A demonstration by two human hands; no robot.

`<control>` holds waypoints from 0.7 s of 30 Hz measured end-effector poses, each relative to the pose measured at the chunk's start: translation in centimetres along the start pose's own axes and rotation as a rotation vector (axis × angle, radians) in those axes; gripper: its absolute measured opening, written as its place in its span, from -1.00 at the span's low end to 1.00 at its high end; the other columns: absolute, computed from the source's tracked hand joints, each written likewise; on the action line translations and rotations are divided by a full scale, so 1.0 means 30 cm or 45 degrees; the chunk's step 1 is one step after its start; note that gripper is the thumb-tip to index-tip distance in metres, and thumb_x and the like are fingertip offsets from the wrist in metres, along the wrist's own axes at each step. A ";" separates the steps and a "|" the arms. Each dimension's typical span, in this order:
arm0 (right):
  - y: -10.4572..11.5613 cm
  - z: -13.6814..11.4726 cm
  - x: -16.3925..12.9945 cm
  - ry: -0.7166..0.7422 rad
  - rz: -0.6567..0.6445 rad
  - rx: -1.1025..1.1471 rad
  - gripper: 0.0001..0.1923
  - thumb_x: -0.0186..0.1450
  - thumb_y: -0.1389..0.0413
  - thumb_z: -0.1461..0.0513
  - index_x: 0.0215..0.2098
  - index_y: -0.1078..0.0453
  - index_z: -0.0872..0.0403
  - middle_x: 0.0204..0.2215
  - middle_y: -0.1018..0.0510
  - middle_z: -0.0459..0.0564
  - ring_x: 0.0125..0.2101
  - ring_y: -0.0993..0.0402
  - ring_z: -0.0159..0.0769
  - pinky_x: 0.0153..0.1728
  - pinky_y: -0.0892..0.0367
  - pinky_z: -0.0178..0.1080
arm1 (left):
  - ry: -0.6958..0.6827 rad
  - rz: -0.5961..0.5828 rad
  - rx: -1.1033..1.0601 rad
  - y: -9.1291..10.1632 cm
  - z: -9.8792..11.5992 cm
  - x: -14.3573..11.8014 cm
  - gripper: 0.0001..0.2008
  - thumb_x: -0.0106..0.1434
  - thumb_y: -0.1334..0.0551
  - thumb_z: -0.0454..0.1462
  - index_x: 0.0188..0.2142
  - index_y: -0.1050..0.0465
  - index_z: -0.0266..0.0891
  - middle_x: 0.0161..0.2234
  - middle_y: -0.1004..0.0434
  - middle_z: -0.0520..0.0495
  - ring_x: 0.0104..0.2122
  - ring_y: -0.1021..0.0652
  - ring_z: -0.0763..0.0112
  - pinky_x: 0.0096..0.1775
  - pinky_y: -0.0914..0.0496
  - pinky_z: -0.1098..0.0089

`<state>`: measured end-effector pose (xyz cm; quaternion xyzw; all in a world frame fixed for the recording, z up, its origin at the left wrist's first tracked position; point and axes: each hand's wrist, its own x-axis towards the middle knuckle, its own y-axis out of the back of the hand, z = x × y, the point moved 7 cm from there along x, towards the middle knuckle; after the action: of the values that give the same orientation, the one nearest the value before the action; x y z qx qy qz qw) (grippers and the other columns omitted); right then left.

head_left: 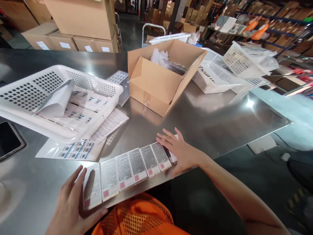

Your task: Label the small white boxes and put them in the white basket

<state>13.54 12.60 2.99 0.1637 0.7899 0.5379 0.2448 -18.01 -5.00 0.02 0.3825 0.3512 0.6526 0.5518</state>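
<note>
A row of several small white boxes [136,163] with fine print and red square codes lies along the table's near edge. My left hand [70,202] is at the row's left end, thumb and fingers apart around the end box [92,186], holding nothing. At the other end, my right hand [179,150] lies with fingers spread over the last box, hiding most of it. Part of a dark surface shows under its fingers. The boxes stand side by side, slightly stepped.
A white perforated basket [57,130] holding labelled boxes and paper stands left, over label sheets [73,150]. A phone [9,140] lies at far left. An open carton [151,81] with plastic wrap stands behind; white baskets [210,81] are at right. The metal table [220,124] ends right.
</note>
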 end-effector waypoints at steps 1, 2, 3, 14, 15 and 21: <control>0.007 0.010 -0.011 -0.045 -0.003 -0.022 0.27 -0.07 -0.29 -0.13 0.42 0.16 0.14 0.37 -0.03 0.32 0.35 0.21 0.30 0.21 0.51 0.37 | 0.028 0.000 -0.019 -0.002 -0.002 -0.004 -0.04 0.17 -0.21 0.12 0.40 0.33 0.12 0.32 0.04 -0.22 0.22 -0.19 -0.37 0.11 -0.24 -0.38; 0.016 0.020 -0.021 -0.089 0.005 -0.043 0.29 -0.10 -0.31 -0.09 0.42 0.17 0.16 0.36 -0.04 0.34 0.33 0.16 0.31 0.22 0.39 0.36 | 0.054 0.004 -0.036 -0.003 -0.005 -0.008 -0.04 0.16 -0.21 0.13 0.39 0.32 0.16 0.30 0.01 -0.20 0.22 -0.21 -0.37 0.11 -0.25 -0.38; 0.027 0.027 -0.031 -0.122 0.020 -0.062 0.28 -0.12 -0.32 -0.05 0.42 0.16 0.17 0.32 -0.11 0.36 0.29 0.06 0.29 0.21 0.28 0.34 | 0.078 0.012 -0.055 -0.004 -0.008 -0.012 -0.06 0.16 -0.21 0.12 0.39 0.30 0.19 0.29 -0.02 -0.17 0.21 -0.22 -0.36 0.11 -0.27 -0.38; 0.055 0.105 -0.104 0.007 0.319 0.256 0.05 -0.17 -0.22 0.15 0.29 0.01 0.05 0.13 -0.28 0.17 0.16 -0.18 0.14 0.28 0.33 0.22 | 0.145 0.060 -0.179 -0.041 -0.045 -0.033 -0.08 0.07 -0.24 0.07 0.34 0.24 0.43 0.36 0.04 0.15 0.23 -0.23 -0.35 0.12 -0.28 -0.42; 0.053 0.111 -0.109 0.009 0.299 0.246 0.03 -0.16 -0.23 0.14 0.28 -0.02 0.04 0.11 -0.31 0.15 0.15 -0.22 0.14 0.29 0.40 0.22 | 0.150 0.061 -0.185 -0.040 -0.045 -0.033 -0.07 0.06 -0.24 0.07 0.33 0.25 0.45 0.36 0.06 0.20 0.23 -0.24 -0.35 0.12 -0.28 -0.44; 0.056 0.143 -0.120 -0.041 0.308 0.153 0.07 -0.10 -0.30 0.00 0.31 -0.06 0.15 0.08 -0.35 0.23 0.16 -0.23 0.15 0.29 0.30 0.26 | 0.163 0.076 -0.224 -0.037 -0.030 -0.029 -0.08 0.04 -0.23 0.06 0.31 0.25 0.54 0.37 0.15 0.44 0.22 -0.23 -0.37 0.13 -0.23 -0.49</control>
<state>18.92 14.64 4.02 0.2809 0.7912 0.5123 0.1806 -18.23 -5.74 -1.46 0.3006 0.3155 0.7201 0.5399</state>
